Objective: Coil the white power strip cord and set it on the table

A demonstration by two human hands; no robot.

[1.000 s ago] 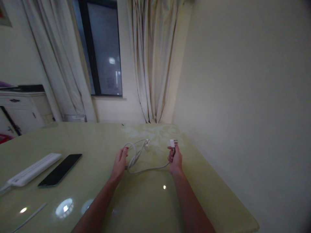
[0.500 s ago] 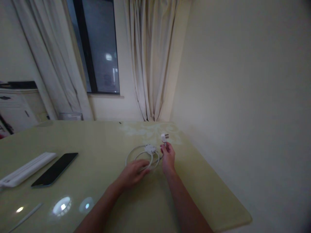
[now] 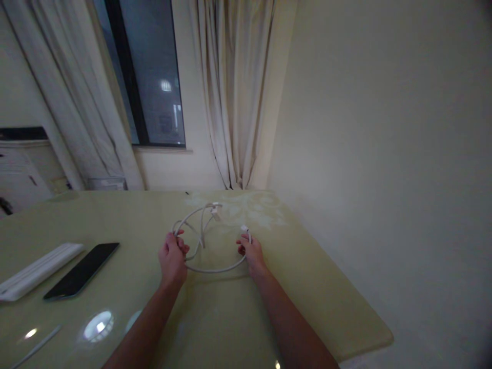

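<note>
A white cable [image 3: 209, 269] loops over the glossy pale green table [image 3: 238, 312] between my two hands. My left hand [image 3: 172, 256] is closed around the cable's left part, with loops rising from it toward a small white connector [image 3: 216, 210] further back. My right hand [image 3: 250, 251] is closed on the cable's right end, where a white plug [image 3: 244, 228] pokes up above the fingers. Both forearms reach in from the bottom edge.
A black phone [image 3: 80, 270] lies flat at the left, with a white power strip [image 3: 36, 271] beside it. A thin light-coloured rod [image 3: 36, 346] lies near the front left. The wall runs along the right; window and curtains stand behind the table.
My left hand moved left and lifted, closing on the cable and drawing the coil wider. My right hand lowered with the plug. The camera shifted slightly right.
</note>
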